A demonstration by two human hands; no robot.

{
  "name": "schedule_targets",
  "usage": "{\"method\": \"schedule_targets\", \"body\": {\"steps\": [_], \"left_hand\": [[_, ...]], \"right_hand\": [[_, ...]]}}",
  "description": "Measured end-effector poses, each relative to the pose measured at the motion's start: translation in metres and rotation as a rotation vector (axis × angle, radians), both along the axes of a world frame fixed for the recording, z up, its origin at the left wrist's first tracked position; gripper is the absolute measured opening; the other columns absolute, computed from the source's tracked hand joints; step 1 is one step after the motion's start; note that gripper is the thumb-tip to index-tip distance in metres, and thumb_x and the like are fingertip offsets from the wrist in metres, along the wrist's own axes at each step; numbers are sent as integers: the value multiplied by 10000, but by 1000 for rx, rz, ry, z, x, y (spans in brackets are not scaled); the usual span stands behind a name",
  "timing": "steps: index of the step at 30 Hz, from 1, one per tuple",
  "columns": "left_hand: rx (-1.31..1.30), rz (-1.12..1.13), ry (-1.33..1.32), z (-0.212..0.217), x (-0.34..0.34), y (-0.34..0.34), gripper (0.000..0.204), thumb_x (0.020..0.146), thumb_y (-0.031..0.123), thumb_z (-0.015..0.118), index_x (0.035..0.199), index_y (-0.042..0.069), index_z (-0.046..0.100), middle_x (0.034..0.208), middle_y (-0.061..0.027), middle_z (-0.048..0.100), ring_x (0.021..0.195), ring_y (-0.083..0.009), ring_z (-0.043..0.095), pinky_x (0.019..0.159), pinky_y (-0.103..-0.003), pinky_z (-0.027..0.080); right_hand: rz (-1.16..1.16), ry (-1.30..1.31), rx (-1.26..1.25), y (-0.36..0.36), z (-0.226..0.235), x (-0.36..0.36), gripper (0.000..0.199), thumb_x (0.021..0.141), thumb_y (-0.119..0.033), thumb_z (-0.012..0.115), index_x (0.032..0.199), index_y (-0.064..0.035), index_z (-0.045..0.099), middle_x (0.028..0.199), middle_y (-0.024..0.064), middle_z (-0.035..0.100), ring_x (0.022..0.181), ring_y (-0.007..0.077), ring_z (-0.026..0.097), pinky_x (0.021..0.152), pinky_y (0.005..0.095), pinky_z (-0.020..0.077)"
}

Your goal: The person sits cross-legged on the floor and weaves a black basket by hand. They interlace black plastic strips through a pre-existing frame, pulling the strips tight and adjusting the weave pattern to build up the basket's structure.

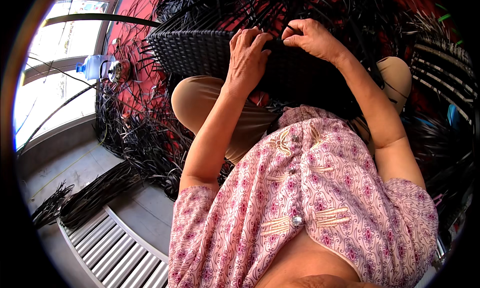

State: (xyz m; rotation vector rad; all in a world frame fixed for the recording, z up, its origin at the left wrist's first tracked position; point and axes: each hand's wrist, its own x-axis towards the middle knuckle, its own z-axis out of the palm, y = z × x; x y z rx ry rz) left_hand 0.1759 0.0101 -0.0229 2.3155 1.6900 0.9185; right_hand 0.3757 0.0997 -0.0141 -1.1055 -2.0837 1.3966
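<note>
A black woven basket [195, 50] rests against my folded legs, its braided upper edge toward the far side and loose strips standing out from it. My left hand [248, 55] lies over that edge, fingers bent and closed on the weave. Just to the right, my right hand [315, 40] is closed in a pinch, thumb against forefinger, at a thin black strip by the same edge. The dark shade under my hands hides much of the basket's right part.
Tangled black strips [135, 143] cover the red floor covering [134, 8]. A clear water jug [94, 67] stands left by a bright glass door [60, 88]. A slatted white rack [112, 253] and a bundle of dark strips [100, 193] lie lower left. Striped woven pieces [442, 70] sit right.
</note>
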Motion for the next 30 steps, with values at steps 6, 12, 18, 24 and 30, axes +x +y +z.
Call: {"method": "schedule_targets", "body": {"steps": [6,12,18,24,30], "left_hand": [[-4,-82,68,-2,-6,-6,406,774,11,705,1157,101,607,1282,-112,543,1324,-317,452,1085,-451,345],[-12,-111,66,2,-9,-6,464,761,39,729,1197,108,588,1302,-101,538,1312,-310,459,1095,-450,328],[37,-45,-28,3,6,2,417,791,126,747,1189,115,621,1250,-86,584,1219,-288,517,1046,-417,348],[64,-44,-66,-2,35,14,202,846,224,710,1015,114,716,1163,-60,635,1160,-256,556,1039,-410,321],[-107,16,-44,0,47,27,200,866,251,675,968,94,743,1087,-46,678,1146,-232,575,1051,-405,298]], "right_hand": [[-3,-50,129,-11,3,-2,122,862,-119,686,884,0,679,758,14,632,679,81,553,643,251,469],[-227,57,-3,2,1,22,202,943,-244,637,1012,-81,735,819,-67,654,609,21,445,592,189,424],[-148,7,-66,15,-3,50,196,943,-241,628,946,-68,719,803,-32,658,599,37,472,577,207,433],[-139,-249,-20,14,-2,51,232,880,-276,678,881,-47,710,733,-6,643,621,67,527,583,259,449],[-114,-255,-76,17,-4,42,209,817,-208,727,839,-3,699,784,57,695,757,94,625,710,278,493]]}}
